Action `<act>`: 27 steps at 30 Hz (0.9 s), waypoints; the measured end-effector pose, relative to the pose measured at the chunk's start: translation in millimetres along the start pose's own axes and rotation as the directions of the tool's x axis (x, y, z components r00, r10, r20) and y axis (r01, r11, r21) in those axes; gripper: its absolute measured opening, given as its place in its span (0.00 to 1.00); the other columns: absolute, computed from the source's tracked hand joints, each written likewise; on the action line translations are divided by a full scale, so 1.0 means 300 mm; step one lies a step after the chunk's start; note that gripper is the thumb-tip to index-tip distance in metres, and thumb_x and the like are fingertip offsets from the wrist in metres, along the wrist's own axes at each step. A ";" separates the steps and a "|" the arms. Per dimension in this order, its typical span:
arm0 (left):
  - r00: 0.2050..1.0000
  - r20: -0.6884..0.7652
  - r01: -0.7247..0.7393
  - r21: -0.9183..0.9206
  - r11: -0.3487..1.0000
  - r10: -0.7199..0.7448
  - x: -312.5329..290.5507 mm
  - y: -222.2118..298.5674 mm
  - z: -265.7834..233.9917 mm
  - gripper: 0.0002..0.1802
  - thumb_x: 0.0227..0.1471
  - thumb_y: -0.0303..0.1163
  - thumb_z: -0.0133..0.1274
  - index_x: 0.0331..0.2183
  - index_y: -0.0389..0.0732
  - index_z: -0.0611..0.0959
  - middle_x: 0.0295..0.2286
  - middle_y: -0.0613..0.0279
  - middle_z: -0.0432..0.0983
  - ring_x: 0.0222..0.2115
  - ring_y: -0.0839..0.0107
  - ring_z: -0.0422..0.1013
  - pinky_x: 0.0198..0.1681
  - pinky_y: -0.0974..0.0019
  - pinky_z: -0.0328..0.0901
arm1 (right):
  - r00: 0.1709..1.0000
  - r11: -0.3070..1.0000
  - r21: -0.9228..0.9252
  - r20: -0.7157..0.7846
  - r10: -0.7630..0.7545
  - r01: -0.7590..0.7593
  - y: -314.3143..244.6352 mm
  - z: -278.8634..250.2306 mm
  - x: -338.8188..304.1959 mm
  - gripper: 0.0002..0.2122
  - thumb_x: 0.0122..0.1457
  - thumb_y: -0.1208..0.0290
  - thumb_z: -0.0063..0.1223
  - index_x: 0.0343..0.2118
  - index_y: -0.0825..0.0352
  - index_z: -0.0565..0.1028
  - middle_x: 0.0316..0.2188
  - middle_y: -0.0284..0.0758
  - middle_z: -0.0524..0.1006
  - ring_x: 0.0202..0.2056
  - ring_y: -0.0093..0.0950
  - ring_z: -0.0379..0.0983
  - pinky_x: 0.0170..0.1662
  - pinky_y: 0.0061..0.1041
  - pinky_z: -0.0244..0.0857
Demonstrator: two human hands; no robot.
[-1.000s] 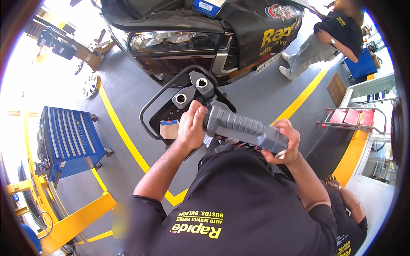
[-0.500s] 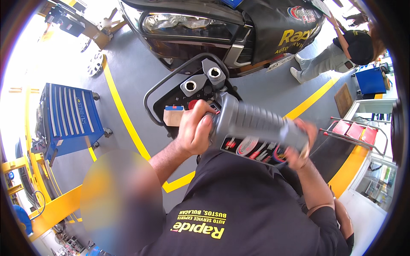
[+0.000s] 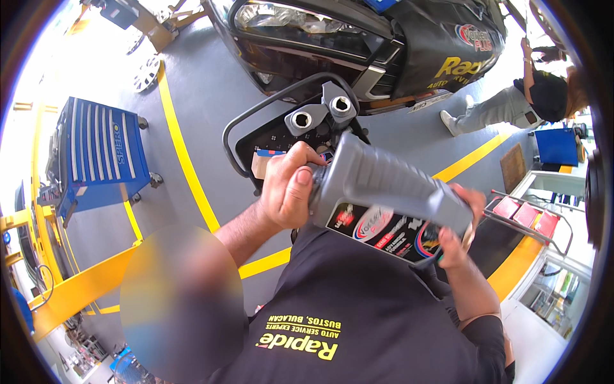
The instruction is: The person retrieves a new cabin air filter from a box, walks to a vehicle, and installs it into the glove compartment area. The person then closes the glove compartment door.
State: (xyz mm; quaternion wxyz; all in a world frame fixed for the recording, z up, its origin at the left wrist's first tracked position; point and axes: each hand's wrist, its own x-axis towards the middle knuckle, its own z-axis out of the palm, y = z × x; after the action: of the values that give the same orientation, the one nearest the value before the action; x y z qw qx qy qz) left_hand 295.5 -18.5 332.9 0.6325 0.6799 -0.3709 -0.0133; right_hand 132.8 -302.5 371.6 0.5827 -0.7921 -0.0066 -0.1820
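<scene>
I hold a grey plastic oil bottle (image 3: 390, 182) with a dark printed label, lying crosswise in front of my chest. My left hand (image 3: 289, 187) is wrapped around its neck and cap end at the left. Cupping the bottle's bottom end on the right is my right hand (image 3: 459, 221), with the fingers under the label side. My black shirt (image 3: 358, 313) fills the lower middle of the view. The cap itself is hidden inside my left hand.
Just beyond the bottle stands a black cart (image 3: 275, 137) with two grey cups (image 3: 320, 112), in front of a dark car's nose (image 3: 358, 45). A blue tool cabinet (image 3: 96, 153) is at left, and yellow floor lines (image 3: 185, 163) cross the floor. Another person (image 3: 531, 96) bends over at upper right.
The bottle has come up closer to my face and looks larger. Both hands keep the same hold on it. The view has shifted slightly toward the car.
</scene>
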 end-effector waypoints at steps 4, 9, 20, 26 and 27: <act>0.995 -0.090 -0.033 -0.004 0.999 0.033 -0.051 -0.061 -0.018 0.30 0.60 0.49 0.35 0.31 0.29 0.77 0.19 0.53 0.73 0.17 0.61 0.72 0.23 0.64 0.64 | 0.882 0.869 0.164 0.025 0.470 -0.467 -0.054 0.024 0.074 0.18 0.55 0.67 0.50 0.47 0.71 0.68 0.42 0.37 0.69 0.45 0.26 0.67 0.50 0.23 0.61; 0.974 -0.088 -0.188 0.193 0.963 0.207 0.034 -0.097 -0.137 0.22 0.59 0.41 0.39 0.29 0.32 0.77 0.17 0.52 0.70 0.15 0.57 0.70 0.21 0.61 0.63 | 0.721 0.492 0.620 0.180 0.669 -0.611 0.155 0.140 0.112 0.16 0.61 0.65 0.45 0.47 0.70 0.69 0.44 0.40 0.74 0.44 0.27 0.75 0.49 0.26 0.70; 0.989 0.151 -0.110 0.750 0.652 -0.006 -0.115 0.210 -0.409 0.18 0.32 0.35 0.61 0.29 0.37 0.78 0.21 0.58 0.70 0.21 0.58 0.69 0.26 0.60 0.65 | 0.797 0.800 0.049 0.141 0.587 -0.598 0.296 0.097 0.117 0.16 0.65 0.60 0.51 0.46 0.69 0.70 0.28 0.35 0.77 0.36 0.21 0.73 0.47 0.23 0.60; 0.937 0.280 -0.104 0.798 0.594 -0.211 -0.259 -0.012 -0.245 0.19 0.31 0.37 0.65 0.29 0.41 0.79 0.24 0.62 0.70 0.28 0.64 0.70 0.31 0.60 0.68 | 0.762 0.761 0.052 -0.005 0.648 -0.647 0.423 0.054 0.054 0.13 0.63 0.62 0.54 0.41 0.68 0.72 0.28 0.33 0.77 0.35 0.20 0.73 0.44 0.21 0.61; 0.924 0.311 -0.129 0.802 0.583 -0.223 -0.256 -0.042 -0.217 0.19 0.32 0.38 0.65 0.29 0.42 0.79 0.25 0.63 0.70 0.29 0.65 0.70 0.32 0.61 0.68 | 0.775 0.775 0.026 -0.013 0.632 -0.632 0.433 0.059 0.070 0.13 0.63 0.63 0.55 0.40 0.68 0.73 0.28 0.32 0.77 0.35 0.20 0.73 0.43 0.20 0.62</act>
State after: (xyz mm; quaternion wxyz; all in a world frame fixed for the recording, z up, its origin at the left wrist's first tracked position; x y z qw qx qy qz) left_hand 277.7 75.8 300.4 0.1670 0.8862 -0.4320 0.0092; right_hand 186.3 -332.0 253.6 0.6181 -0.7405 0.2636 0.0159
